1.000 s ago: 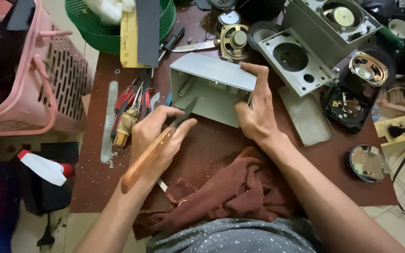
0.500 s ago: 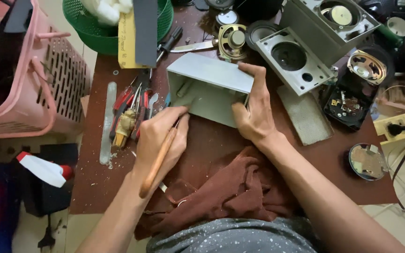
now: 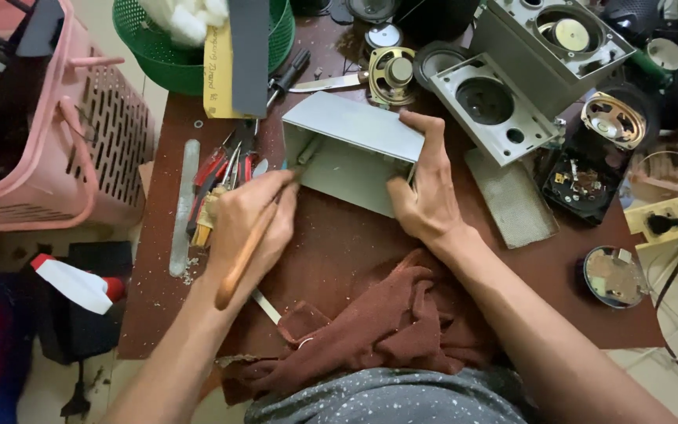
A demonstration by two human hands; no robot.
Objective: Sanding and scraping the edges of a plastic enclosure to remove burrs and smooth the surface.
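My left hand (image 3: 251, 221) grips a brush with a long wooden handle (image 3: 242, 257), its tip reaching into the open side of a pale grey speaker box (image 3: 351, 145) lying on the brown table (image 3: 339, 259). My right hand (image 3: 425, 192) holds the box's right end, fingers over its top edge and thumb at the front. The brush head is hidden behind my fingers and the box wall.
Pliers and hand tools (image 3: 217, 184) lie left of the box beside a metal file (image 3: 184, 206). A pink basket (image 3: 49, 126) and green basket (image 3: 198, 43) stand at left. Grey speaker housings (image 3: 504, 102), loose speaker drivers (image 3: 612, 119) and a maroon cloth (image 3: 386, 330) surround me.
My left hand has moved up and right with the brush, its tip now at the box opening. The right hand keeps its hold on the box.
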